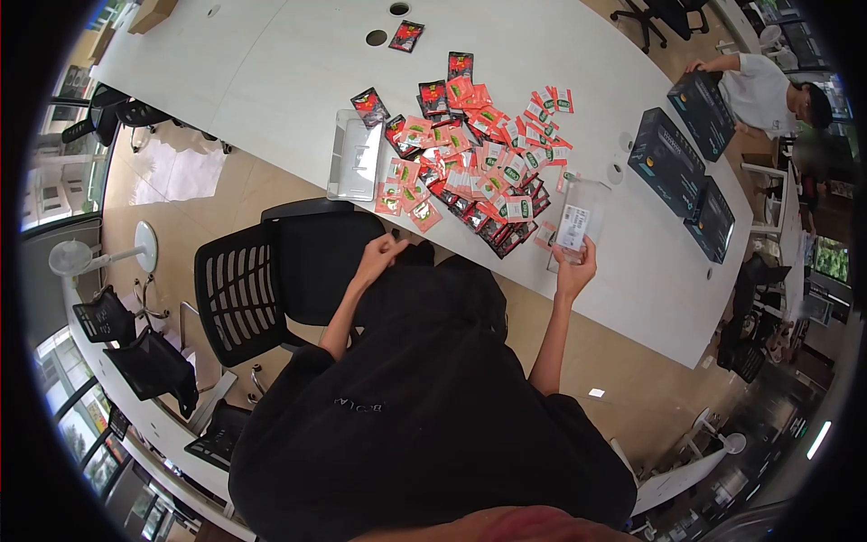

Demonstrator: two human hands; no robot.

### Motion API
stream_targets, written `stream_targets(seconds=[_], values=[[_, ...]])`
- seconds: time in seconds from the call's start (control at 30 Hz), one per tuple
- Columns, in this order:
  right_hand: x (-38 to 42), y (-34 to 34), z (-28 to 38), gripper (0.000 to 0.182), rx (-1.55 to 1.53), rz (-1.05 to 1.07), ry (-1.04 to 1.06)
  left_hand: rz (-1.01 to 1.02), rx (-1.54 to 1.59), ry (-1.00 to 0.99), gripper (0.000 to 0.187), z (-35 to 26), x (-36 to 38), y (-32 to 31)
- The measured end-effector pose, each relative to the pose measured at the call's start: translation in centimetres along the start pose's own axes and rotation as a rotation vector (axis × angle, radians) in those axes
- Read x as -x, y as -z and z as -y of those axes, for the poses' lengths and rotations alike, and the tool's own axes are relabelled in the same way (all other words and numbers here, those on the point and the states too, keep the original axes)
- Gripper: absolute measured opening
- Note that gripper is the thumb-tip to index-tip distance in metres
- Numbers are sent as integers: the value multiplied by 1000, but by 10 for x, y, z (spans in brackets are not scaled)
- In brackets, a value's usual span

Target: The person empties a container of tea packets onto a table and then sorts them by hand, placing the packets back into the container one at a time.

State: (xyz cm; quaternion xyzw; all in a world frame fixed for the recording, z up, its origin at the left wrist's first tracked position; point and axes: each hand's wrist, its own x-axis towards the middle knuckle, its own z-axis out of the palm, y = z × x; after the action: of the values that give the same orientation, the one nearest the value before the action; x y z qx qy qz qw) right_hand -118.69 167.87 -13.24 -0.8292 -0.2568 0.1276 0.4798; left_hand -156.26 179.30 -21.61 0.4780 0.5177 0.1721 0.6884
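Observation:
My right hand (pixel 576 264) grips the near end of a clear plastic box (pixel 589 200) bearing a white barcode label, at the table's front edge. My left hand (pixel 377 258) hovers over my lap beside the black chair, fingers loosely bent and slightly apart, with nothing visible in it. Between the hands, farther onto the table, spreads a heap of small pink and white sachets (pixel 492 185). Black and red packets (pixel 433 96) lie among them and under their edge. To the left of the heap stands another clear plastic container (pixel 354 161).
Black boxes (pixel 666 161) stand at the table's right end, where another person (pixel 763 95) has hands on one. A black mesh chair (pixel 302 262) is close to my left side. One packet (pixel 406 36) lies apart near the round holes in the white table (pixel 289 72).

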Motion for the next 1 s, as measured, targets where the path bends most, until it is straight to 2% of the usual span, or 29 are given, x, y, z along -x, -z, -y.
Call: stream_targets(seconds=[0.07,0.13,0.17,0.2,0.23,0.3,0.33,0.4,0.43,0.53,0.67,0.73,0.8,0.83,0.9,0.93,1.0], values=[[2,15,-26,56,87,-89,-38,-222,-41,3,35,53,2,25],[14,20,-49,53,172,-180,-77,-374,-49,210,34,119,8,52],[21,21,-60,52,245,-210,-92,-397,-108,458,33,143,17,63],[28,22,-71,52,316,-243,-105,-417,-170,702,32,157,22,74],[35,22,-80,52,319,-260,-105,-403,-175,693,32,156,23,82],[48,19,-92,52,345,-247,-237,-193,-382,937,30,153,24,89],[54,18,-95,52,344,-251,-235,-191,-383,933,30,152,23,85],[63,10,-100,53,559,-288,-262,-310,-238,398,29,142,15,81],[65,9,-105,53,546,-295,-257,-325,-206,298,29,134,9,77],[63,11,-116,55,507,-286,-280,-314,-158,217,28,114,-6,68],[56,9,-122,55,521,-246,-258,-276,-189,175,28,111,-9,61],[53,8,-129,55,488,-232,-253,-216,-258,232,29,115,-1,61],[53,5,-142,55,579,-147,-116,-201,-312,230,28,121,14,63],[57,5,-138,55,567,-162,-125,-196,-334,275,28,125,22,64],[63,2,-128,53,525,-15,-155,-185,-379,348,28,130,36,68],[68,1,-124,53,510,-35,-157,-180,-402,378,28,134,45,69],[81,1,-119,52,528,-243,110,-182,-450,430,28,139,61,70]])
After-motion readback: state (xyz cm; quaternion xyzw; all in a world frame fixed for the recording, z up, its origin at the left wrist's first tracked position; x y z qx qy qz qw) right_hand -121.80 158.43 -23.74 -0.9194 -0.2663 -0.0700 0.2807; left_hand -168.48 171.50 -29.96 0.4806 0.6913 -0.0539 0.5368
